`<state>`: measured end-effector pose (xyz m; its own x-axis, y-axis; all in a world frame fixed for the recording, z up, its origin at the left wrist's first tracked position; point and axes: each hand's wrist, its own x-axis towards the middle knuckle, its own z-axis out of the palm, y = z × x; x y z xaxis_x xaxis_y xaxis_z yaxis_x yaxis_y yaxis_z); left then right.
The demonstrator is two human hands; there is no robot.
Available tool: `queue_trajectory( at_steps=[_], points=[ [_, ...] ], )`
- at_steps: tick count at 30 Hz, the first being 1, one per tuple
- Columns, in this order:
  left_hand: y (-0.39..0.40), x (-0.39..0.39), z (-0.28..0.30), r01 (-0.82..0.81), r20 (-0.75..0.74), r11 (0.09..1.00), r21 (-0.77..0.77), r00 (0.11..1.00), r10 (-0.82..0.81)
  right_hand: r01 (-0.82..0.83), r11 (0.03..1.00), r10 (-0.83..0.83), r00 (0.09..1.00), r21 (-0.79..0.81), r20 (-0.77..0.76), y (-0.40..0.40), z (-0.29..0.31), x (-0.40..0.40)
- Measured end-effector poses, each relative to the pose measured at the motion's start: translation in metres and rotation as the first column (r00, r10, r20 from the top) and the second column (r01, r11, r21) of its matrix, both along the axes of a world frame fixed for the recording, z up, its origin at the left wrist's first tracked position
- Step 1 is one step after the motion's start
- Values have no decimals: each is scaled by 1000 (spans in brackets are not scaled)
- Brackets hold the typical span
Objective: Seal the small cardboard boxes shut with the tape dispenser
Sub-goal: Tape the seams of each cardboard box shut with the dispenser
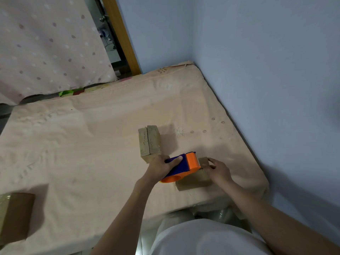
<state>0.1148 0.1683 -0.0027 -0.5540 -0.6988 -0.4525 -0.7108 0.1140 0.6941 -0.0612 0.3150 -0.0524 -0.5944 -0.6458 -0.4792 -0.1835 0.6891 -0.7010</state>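
Peach bedsheet (92,144) underneath: my left hand (159,168) grips the tape dispenser (182,167), riding the box (195,178) my right hand (219,171) steadies at three o'clock; next, pull tape across its seam.

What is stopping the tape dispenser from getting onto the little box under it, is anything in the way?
Nothing visible is. The left hand holds the tape dispenser right over the small box, its orange head at the box's top. The right hand steadies the box from the far side, clear of the dispenser.
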Motion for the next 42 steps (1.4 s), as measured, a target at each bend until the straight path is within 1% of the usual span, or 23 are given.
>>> queue_trajectory(
  at_steps=[2,3,5,6,7,8,9,10,11,12,13,14,16,20,24,32,36,42],
  points=[
    [0,-5,0,-8,24,1000,-26,1000,9,25,1000,-25,1000,4,11,2,1,-2],
    [1,-7,0,3,40,999,-38,999,-1,76,997,-76,997,-29,6,3,3,-3],
    [1,-10,-1,44,88,996,-72,995,-38,178,972,-190,980,-155,-62,5,12,-7],
    [2,-12,-2,61,112,994,-94,992,-51,185,963,-205,975,-198,-89,4,16,-10],
    [3,-14,-3,76,133,990,-117,989,-60,167,964,-184,981,-206,-67,3,20,-14],
    [4,-15,-4,89,147,986,-144,987,-68,140,972,-139,990,-188,17,1,23,-17],
    [5,-17,-4,101,158,981,-166,985,-75,117,982,-93,982,-145,167,-1,26,-18],
    [6,-18,-4,113,168,976,-185,982,-82,118,988,-75,932,-103,355,-3,30,-18],
    [7,-18,-4,124,178,972,-198,980,-88,135,989,-81,847,-65,526,-3,34,-16],
    [7,-19,-4,133,188,969,-211,978,-93,155,987,-90,760,-45,644,-3,39,-15],
    [7,-19,-4,140,196,966,-216,976,-98,166,985,-91,705,-39,704,-3,41,-14],
    [7,-19,-3,144,199,965,-220,975,-100,180,983,-91,671,-42,736,-2,42,-15],
    [8,-18,-3,142,191,964,-225,977,-99,214,975,-99,640,-53,762,-1,41,-18],
    [7,-18,-2,138,181,964,-226,979,-98,223,974,-106,635,-49,765,-1,38,-24],
    [7,-17,-3,146,182,961,-234,978,-104,202,978,-100,675,-51,731,-2,40,-24],
    [7,-16,-4,164,187,951,-261,975,-117,209,978,-150,738,-12,658,-6,40,-17],
    [5,-16,-5,165,200,950,-265,973,-113,237,972,-199,796,8,572,-10,40,-14],
    [3,-17,-4,229,245,938,-261,955,-165,240,968,-249,883,73,398,-18,38,-15]
  ],
)
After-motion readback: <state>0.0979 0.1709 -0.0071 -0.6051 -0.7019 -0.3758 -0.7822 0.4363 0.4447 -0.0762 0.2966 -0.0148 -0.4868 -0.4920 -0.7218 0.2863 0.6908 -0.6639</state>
